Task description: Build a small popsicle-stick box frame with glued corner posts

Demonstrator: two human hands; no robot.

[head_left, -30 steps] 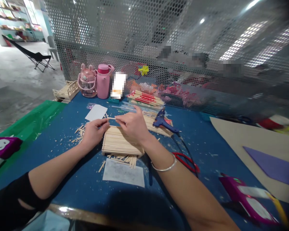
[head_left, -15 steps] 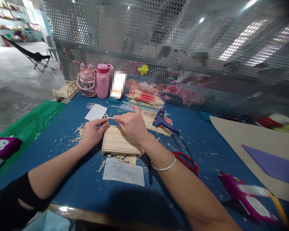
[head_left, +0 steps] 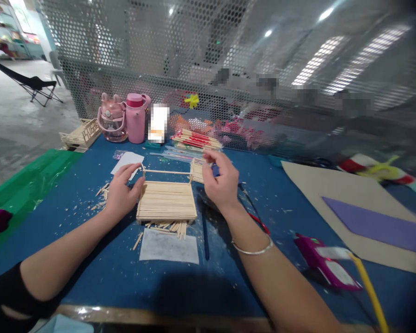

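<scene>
A small platform of pale wooden sticks point(head_left: 166, 202) lies before me, with short uprights at its back corners. A thin crossbar stick point(head_left: 167, 172) spans between those uprights. My left hand point(head_left: 122, 192) is at the platform's left back corner, thumb and fingers apart, fingertips beside or touching the left upright. To the right of the platform, my right hand point(head_left: 223, 182) is raised with curled fingers and a gap between thumb and fingertips. Part of the blue glue gun point(head_left: 215, 170) shows in that gap; the hand hides most of it, and no grip on it shows.
Loose sticks point(head_left: 180, 228) and a white paper point(head_left: 169, 247) lie in front of the platform. Behind stand a pink bottle point(head_left: 136, 121), a clear pink jug point(head_left: 113, 122) and a bundle of red-marked sticks point(head_left: 196, 138). A purple device point(head_left: 327, 263) sits at right, near beige board point(head_left: 298, 185).
My right hand has let go of the crossbar stick and moved right, over the glue gun. The left hand's fingers have spread. The crossbar now rests across the uprights. The view has shifted right.
</scene>
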